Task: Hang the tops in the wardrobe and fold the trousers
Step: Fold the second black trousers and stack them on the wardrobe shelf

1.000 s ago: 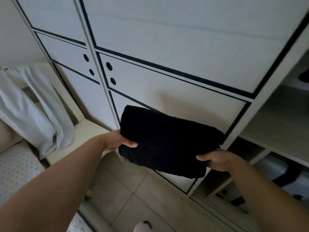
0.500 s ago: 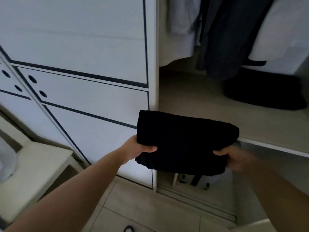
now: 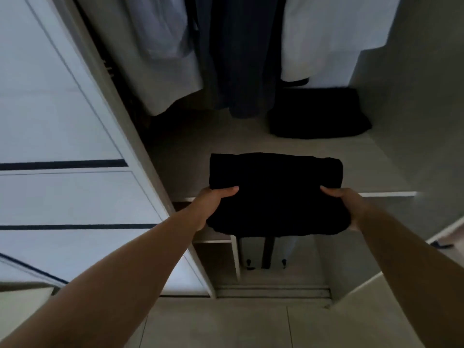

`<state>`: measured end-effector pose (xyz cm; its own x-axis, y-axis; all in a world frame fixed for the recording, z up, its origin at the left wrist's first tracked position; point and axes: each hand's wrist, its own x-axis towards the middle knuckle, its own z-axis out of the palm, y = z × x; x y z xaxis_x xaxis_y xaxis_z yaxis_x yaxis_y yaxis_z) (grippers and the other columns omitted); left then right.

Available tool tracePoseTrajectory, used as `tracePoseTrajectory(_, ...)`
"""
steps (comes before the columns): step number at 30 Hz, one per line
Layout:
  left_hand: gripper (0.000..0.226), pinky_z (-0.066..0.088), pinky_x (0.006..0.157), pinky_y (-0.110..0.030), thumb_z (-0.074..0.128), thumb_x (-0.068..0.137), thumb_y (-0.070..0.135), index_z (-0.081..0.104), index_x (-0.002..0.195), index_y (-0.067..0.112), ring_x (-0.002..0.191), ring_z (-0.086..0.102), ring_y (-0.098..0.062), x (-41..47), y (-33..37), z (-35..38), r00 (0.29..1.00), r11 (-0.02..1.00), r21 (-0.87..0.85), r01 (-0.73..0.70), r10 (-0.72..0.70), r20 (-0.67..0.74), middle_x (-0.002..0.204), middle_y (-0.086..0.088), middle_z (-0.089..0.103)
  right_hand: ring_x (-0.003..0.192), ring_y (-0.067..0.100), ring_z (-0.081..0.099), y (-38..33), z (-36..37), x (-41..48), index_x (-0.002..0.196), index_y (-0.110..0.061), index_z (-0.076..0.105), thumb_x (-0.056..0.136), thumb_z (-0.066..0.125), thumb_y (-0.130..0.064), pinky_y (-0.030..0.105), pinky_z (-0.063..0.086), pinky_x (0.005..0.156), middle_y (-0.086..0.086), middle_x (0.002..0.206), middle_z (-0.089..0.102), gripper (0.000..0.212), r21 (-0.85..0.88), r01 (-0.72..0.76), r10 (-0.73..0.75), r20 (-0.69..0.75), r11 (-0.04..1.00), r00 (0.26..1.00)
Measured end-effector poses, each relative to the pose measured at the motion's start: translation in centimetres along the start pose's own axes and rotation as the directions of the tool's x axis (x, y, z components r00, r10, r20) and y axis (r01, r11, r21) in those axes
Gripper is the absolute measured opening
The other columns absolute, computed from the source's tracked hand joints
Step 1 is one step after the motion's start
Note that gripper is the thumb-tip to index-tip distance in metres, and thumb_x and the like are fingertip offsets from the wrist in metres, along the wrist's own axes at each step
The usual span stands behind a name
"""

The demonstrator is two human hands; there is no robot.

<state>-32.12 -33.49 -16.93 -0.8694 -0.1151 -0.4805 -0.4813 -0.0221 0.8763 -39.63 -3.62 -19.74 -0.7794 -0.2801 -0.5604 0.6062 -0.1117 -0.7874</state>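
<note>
So this was the putting-away bit of the trousers half, as far as I could judge. The folded black fabric bundle of trousers (image 3: 276, 194) was in the air, its far half over the front edge of the pale wooden wardrobe shelf (image 3: 185, 156), not set down yet. The left hand (image 3: 211, 204) gripped it at its 8 o'clock corner, thumb on top and the other fingers hidden underneath. The right hand (image 3: 349, 204) did the same at 4 o'clock. Both were wrapped on the cloth, nothing loose.

At about 1 o'clock from the bundle, further back on the shelf, sat another dark folded pile of clothing (image 3: 319, 114). Hanging tops filled 12 o'clock: a pale blue shirt (image 3: 160, 46), a dark navy garment (image 3: 238, 59) and a white one (image 3: 326, 33). The white sliding door with black stripes (image 3: 62, 121) ran along 9 o'clock.

Next move, I reckon: push forward, lower it flat onto the bare shelf at roughly 11 o'clock, keep it level so the fold doesn't flop open, then slide the fingers out.
</note>
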Motion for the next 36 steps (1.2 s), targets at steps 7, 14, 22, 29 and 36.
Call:
tracePoseTrajectory(7,0.031,0.050,0.093,-0.036,0.070,0.081,0.037,0.063,0.103,0.016,0.098,0.065,-0.026,5.1,2.8,3.0,0.997,0.999,0.000,0.053,-0.053,0.052,0.105,-0.008,0.069,0.094,0.033,0.064,-3.1,-3.0,1.9,0.111,-0.010,0.062,0.087,0.060,-0.030,0.041,0.051,0.079,0.015,0.103,0.067,0.032,-0.005,-0.011,0.010,-0.064,1.000,0.998)
tracePoseTrajectory(14,0.046,0.055,0.084,-0.041,0.073,0.078,0.040,0.064,0.111,0.008,0.093,0.069,-0.032,9.9,4.3,6.7,0.992,0.990,-0.068,0.123,-0.122,0.031,0.104,-0.014,0.071,0.093,0.032,0.064,-6.8,-6.7,4.3,0.114,-0.013,0.059,0.090,0.055,-0.034,0.040,0.051,0.077,0.013,0.103,0.066,0.032,-0.039,0.003,-0.006,-0.078,0.999,0.997)
tracePoseTrajectory(22,0.086,0.049,0.097,-0.042,0.072,0.064,0.060,0.053,0.130,0.008,0.103,0.063,-0.029,14.3,5.5,9.8,0.996,0.996,0.031,0.082,-0.081,-0.021,0.119,-0.013,0.064,0.092,0.019,0.064,-8.6,-10.0,7.4,0.131,-0.011,0.051,0.092,0.056,-0.027,0.025,0.053,0.065,0.005,0.107,0.066,0.042,-0.060,0.161,-0.167,-0.121,0.985,0.978)
tracePoseTrajectory(29,0.073,0.027,0.109,-0.038,0.045,0.094,0.050,0.020,0.150,0.010,0.136,0.031,-0.036,14.6,4.8,12.5,0.898,0.694,0.717,-0.057,0.350,-0.267,0.151,-0.019,0.028,0.132,0.031,0.038,-8.0,-10.3,8.9,0.148,-0.020,0.022,0.084,0.058,-0.054,0.042,0.033,0.109,0.008,0.148,0.033,0.081,-0.707,0.065,-0.353,-0.270,0.705,0.896)
tracePoseTrajectory(36,0.089,-0.001,0.114,-0.055,0.032,0.084,0.074,-0.002,0.152,0.028,0.146,-0.006,-0.024,11.5,2.7,16.1,0.870,-0.111,0.953,-0.281,0.389,0.302,0.160,0.000,-0.005,0.136,0.029,0.032,-6.5,-7.3,7.6,0.146,-0.029,0.030,0.072,0.021,-0.077,0.048,0.028,0.105,0.002,0.153,0.030,0.089,-0.881,0.276,-0.513,0.452,-0.384,0.730)
